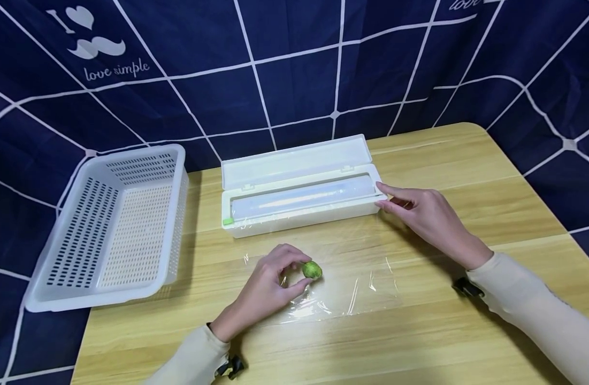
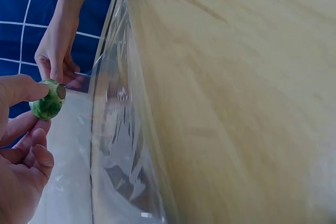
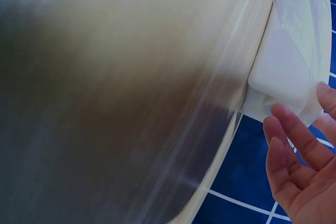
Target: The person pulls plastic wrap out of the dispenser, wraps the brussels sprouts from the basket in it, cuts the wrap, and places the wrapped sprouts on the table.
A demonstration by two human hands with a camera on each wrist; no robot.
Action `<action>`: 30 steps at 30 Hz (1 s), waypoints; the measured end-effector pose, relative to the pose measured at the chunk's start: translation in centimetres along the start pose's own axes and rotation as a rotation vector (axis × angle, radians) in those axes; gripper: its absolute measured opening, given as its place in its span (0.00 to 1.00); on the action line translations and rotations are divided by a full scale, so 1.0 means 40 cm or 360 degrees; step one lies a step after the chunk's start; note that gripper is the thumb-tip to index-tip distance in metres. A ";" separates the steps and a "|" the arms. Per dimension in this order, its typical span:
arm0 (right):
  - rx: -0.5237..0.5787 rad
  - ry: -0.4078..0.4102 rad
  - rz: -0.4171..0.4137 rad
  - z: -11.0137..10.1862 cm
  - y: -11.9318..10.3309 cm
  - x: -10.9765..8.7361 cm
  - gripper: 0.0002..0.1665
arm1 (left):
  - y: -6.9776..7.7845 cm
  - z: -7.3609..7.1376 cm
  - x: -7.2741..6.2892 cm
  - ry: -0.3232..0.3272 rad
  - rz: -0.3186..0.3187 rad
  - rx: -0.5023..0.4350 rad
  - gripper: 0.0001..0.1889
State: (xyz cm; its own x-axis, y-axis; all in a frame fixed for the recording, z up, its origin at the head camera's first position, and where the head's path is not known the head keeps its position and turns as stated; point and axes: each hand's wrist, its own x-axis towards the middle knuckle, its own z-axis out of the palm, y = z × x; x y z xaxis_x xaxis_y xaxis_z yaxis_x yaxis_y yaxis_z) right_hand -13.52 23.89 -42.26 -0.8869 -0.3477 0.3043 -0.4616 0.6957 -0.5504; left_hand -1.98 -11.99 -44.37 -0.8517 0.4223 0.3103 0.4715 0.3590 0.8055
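In the head view my left hand (image 1: 270, 280) pinches a small Brussels sprout (image 1: 312, 270) between thumb and fingers, over a sheet of clear cling film (image 1: 361, 283). The cut stem end of the sprout (image 2: 48, 99) shows in the left wrist view. Behind it stands a white cling film box (image 1: 304, 219), its lid raised at the back and a roll of film (image 1: 304, 196) inside. My right hand (image 1: 426, 214) holds the box's right end with thumb and fingertips. From the box's front edge the film spreads over the table.
A white perforated plastic basket (image 1: 171, 235) stands at the left of the wooden table (image 1: 467, 326). A green slider (image 1: 228, 221) sits at the box's front left corner. Dark blue checked cloth (image 1: 299, 91) hangs behind the table.
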 end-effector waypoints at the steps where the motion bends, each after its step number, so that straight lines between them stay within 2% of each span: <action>1: 0.0005 -0.0005 0.0003 0.000 0.000 0.000 0.28 | 0.001 0.004 0.001 -0.0014 -0.0009 0.0002 0.20; 7: 0.0014 -0.0015 0.0027 0.001 0.004 0.000 0.28 | 0.000 0.028 0.006 -0.0111 -0.0051 0.0015 0.19; 13: 0.0016 -0.0001 -0.0006 -0.001 0.003 0.007 0.28 | -0.008 0.047 0.008 -0.0186 -0.0094 0.0020 0.18; 19: 0.0017 -0.0006 0.0006 0.003 0.001 0.007 0.28 | -0.008 0.056 0.000 -0.0221 -0.0114 0.0035 0.16; 26: 0.0027 -0.0001 -0.0011 0.006 0.003 0.005 0.29 | -0.011 0.058 0.003 -0.0240 -0.0040 0.0131 0.13; 30: 0.0031 -0.0003 -0.0002 0.005 0.006 0.006 0.29 | -0.010 0.053 0.006 -0.0249 -0.0076 0.0146 0.14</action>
State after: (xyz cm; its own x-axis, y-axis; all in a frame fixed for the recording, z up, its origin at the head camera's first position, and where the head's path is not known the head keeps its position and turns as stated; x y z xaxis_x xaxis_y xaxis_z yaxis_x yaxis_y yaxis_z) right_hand -13.83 23.85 -42.47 -0.8862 -0.3498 0.3037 -0.4631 0.6830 -0.5649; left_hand -1.86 -10.26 -45.69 -0.8310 0.5247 0.1846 0.4562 0.4531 0.7659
